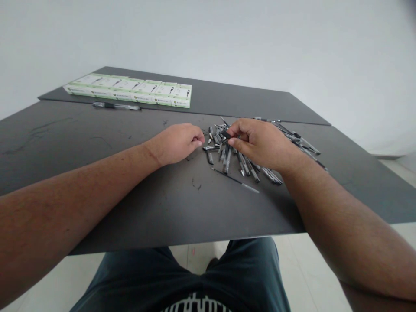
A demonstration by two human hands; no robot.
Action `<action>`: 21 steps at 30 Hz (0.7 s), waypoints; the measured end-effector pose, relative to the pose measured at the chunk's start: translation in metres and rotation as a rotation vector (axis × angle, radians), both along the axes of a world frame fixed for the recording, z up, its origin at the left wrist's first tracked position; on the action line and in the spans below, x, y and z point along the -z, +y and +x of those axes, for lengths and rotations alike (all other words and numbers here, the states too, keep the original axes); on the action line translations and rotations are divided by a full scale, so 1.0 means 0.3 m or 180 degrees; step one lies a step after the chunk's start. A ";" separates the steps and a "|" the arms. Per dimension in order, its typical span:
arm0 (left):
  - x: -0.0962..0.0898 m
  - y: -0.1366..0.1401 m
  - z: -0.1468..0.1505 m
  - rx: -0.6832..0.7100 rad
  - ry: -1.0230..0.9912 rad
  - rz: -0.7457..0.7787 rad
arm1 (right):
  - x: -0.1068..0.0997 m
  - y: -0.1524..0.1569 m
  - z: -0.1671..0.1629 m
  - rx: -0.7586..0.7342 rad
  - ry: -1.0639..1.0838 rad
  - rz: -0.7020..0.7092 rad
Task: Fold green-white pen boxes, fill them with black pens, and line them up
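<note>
Over the pile of pen parts (227, 160), my right hand (260, 141) pinches a short black pen piece (225, 134) between thumb and fingers. I cannot tell whether it is a cap or a grip. Clear barrels, black parts and small tips make up the pile, which my right hand partly covers. My left hand (182, 142) is closed at the pile's left edge, fingers curled in; whatever it may hold is hidden. A single ink refill (234, 180) with a dark tube and pale end lies in front of the pile.
A row of white and green boxes (130, 96) stands at the back left. Several assembled pens (117, 106) lie just before them. More clear and black pen parts (305, 145) spread right, behind my right wrist. The grey table's front edge (195, 243) runs above my legs.
</note>
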State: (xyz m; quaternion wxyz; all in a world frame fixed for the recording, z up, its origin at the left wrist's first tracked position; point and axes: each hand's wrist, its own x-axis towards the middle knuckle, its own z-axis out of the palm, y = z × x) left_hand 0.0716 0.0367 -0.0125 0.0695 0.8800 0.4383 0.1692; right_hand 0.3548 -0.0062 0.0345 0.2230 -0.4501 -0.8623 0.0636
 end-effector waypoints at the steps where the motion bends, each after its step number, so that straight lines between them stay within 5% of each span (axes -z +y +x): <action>1: -0.004 -0.002 -0.005 -0.0049 -0.0267 -0.0100 | -0.001 0.000 -0.001 0.0004 -0.0013 0.0002; 10: 0.008 -0.047 0.023 -0.0114 -0.3351 -0.2110 | 0.007 0.006 0.005 -0.0047 -0.0202 -0.0060; 21: -0.009 -0.080 0.044 0.0023 -0.3342 -0.1839 | 0.004 0.002 0.001 -0.0017 -0.0395 -0.0182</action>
